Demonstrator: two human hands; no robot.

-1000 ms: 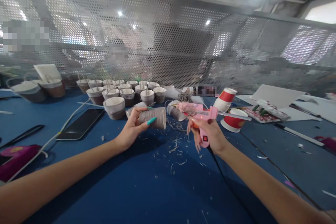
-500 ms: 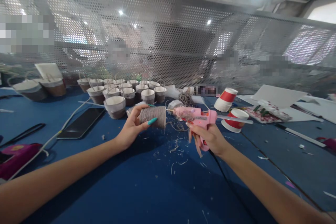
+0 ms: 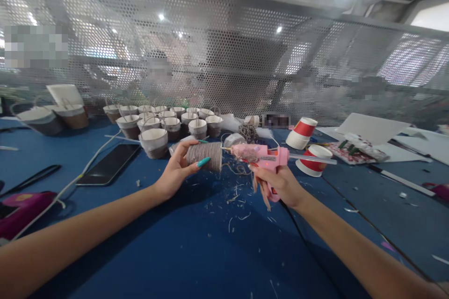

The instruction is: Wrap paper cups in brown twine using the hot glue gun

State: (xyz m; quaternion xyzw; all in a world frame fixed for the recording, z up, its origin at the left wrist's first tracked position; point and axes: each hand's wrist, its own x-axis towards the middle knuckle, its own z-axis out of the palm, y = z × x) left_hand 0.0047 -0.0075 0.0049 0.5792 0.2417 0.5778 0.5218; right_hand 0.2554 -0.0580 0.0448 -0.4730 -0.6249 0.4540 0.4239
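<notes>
Blue desk (image 3: 196, 247) on my feed, sprinkled with pale scraps, a perforated screen (image 3: 238, 60) standing behind it. Over the middle I've got the cord-wrapped cylinder (image 3: 201, 153) sideways, long axis running left to right, and the pink glue gun (image 3: 256, 152) pointing left, nozzle right at the cylinder's near-right edge. My left hand (image 3: 175, 168) grips the cylinder, thumb in front; my right hand (image 3: 286, 182) clasps the gun's handle, both forearms angling inward.

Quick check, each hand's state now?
Left hand: closed around a cord-wrapped cup.
Right hand: closed on the pink glue gun.
</notes>
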